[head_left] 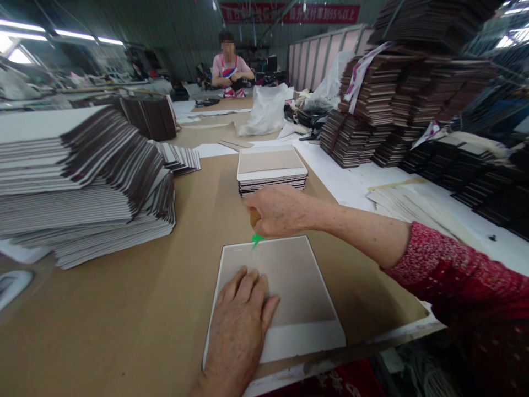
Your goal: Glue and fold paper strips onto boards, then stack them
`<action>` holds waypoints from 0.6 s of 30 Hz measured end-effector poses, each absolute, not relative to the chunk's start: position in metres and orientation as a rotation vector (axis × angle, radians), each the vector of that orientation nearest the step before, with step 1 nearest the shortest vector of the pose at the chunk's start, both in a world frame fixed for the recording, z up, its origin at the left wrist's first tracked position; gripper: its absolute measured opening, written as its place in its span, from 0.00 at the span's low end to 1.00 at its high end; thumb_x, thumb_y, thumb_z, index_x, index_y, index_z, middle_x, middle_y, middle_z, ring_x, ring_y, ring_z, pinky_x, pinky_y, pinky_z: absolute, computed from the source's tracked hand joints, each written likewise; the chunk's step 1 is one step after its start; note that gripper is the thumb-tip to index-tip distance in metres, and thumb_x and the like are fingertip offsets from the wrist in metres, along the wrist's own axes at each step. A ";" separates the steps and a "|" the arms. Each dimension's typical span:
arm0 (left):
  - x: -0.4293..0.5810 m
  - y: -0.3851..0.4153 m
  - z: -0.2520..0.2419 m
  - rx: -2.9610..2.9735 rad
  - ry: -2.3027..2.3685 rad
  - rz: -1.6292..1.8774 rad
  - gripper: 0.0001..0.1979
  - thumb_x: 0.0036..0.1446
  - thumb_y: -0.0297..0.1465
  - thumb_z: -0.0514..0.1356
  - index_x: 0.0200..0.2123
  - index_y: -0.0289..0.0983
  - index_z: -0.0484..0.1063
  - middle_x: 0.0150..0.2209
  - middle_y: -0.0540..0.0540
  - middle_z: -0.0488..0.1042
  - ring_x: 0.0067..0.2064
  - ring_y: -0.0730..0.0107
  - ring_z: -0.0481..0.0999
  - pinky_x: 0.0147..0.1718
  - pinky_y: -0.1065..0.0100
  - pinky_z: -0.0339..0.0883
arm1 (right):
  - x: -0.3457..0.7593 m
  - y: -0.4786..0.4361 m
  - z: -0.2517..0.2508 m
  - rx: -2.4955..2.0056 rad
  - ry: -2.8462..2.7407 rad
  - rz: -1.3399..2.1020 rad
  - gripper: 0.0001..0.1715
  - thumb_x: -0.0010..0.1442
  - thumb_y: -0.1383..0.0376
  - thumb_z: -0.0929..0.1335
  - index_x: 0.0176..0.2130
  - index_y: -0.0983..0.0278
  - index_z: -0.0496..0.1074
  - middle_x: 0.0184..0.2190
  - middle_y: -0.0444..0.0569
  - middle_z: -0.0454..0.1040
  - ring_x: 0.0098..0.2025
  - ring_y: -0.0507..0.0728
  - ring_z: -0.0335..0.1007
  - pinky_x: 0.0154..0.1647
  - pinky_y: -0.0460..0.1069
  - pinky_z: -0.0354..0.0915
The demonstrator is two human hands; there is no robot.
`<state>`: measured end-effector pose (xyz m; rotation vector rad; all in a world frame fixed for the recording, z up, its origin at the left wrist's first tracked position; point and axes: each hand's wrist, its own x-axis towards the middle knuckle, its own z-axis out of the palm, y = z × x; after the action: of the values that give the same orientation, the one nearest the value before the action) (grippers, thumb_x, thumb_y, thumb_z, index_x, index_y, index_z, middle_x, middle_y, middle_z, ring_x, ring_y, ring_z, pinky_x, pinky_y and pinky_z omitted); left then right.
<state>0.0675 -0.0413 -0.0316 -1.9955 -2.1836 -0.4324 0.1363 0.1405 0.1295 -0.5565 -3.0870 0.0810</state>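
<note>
A flat white panel with rounded corners lies before me, a beige card sheet on top of it. My left hand rests on the sheet's left side, fingers stretched out. My right hand is closed round the brownish handle of an awl, which has green wrapping near its thin point. That point is at the top edge of the sheet, left of the middle; whether it has pierced the surface I cannot tell. Just beyond my right hand stands a small stack of similar panels, with another beige piece on top.
Brown board covers the tabletop. Tall stacks of white, dark-edged panels rise on the left. Dark bundles are piled high at the right. Farther back are a white plastic bag and a person at work.
</note>
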 end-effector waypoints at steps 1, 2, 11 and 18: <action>0.067 -0.042 -0.032 -1.997 -2.180 -0.437 0.17 0.63 0.38 0.56 0.51 0.37 0.71 0.52 0.44 0.75 0.60 0.51 0.66 0.55 0.48 0.70 | 0.139 0.142 0.129 -0.569 -3.088 0.082 0.11 0.53 0.67 0.67 0.39 0.66 0.75 0.35 0.57 0.79 0.35 0.62 0.73 0.25 0.49 0.54; 0.067 -0.042 -0.032 -2.002 -2.174 -0.440 0.17 0.63 0.38 0.56 0.51 0.37 0.71 0.52 0.44 0.75 0.60 0.51 0.67 0.55 0.48 0.70 | 0.141 0.143 0.129 -0.582 -3.086 0.081 0.11 0.53 0.67 0.67 0.38 0.66 0.75 0.35 0.56 0.79 0.35 0.61 0.73 0.25 0.49 0.53; 0.063 -0.042 -0.039 -2.017 -2.096 -0.431 0.18 0.62 0.40 0.56 0.50 0.37 0.71 0.51 0.43 0.76 0.59 0.51 0.67 0.54 0.48 0.71 | 0.168 0.153 0.125 -0.682 -3.073 0.046 0.12 0.53 0.63 0.68 0.39 0.63 0.75 0.34 0.53 0.79 0.33 0.61 0.72 0.24 0.48 0.50; 0.063 -0.041 -0.040 -2.016 -2.028 -0.425 0.18 0.61 0.40 0.57 0.50 0.36 0.71 0.50 0.41 0.76 0.58 0.49 0.69 0.52 0.47 0.72 | 0.198 0.164 0.124 -0.793 -3.025 0.121 0.12 0.51 0.62 0.69 0.37 0.62 0.73 0.32 0.50 0.77 0.32 0.58 0.70 0.25 0.48 0.51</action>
<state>0.0633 -0.0409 -0.0403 -2.0155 -2.0278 -0.4247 0.1975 0.1644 0.1237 -0.7925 -3.0255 0.1208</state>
